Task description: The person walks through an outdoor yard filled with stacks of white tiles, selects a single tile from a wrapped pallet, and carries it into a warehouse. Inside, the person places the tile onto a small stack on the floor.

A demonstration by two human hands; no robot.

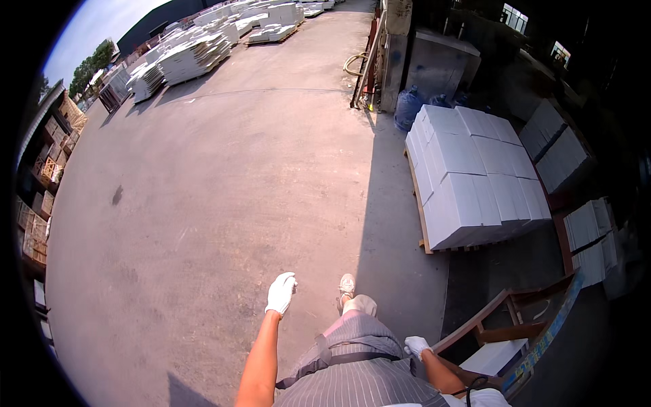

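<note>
My left hand (280, 293), in a white glove, is held out over the concrete ground, its fingers loosely bent with nothing seen in them. At my right side, my right hand (416, 346) is also in a white glove, its fingers curled in and no held object visible. That hand is beside my striped grey clothing (366, 382) and nearest to a reddish-brown metal frame (502, 334); whether it touches the frame I cannot tell. A white slab (495, 357) lies within the frame. One shoe (346, 284) shows ahead of me on the ground.
To the right, white blocks (468, 178) are stacked on a wooden pallet (425, 237). Behind them stand a blue water bottle (407, 108) and a pillar (394, 57). More white slabs (193, 57) are piled far left. Wooden crates (35, 237) line the left edge.
</note>
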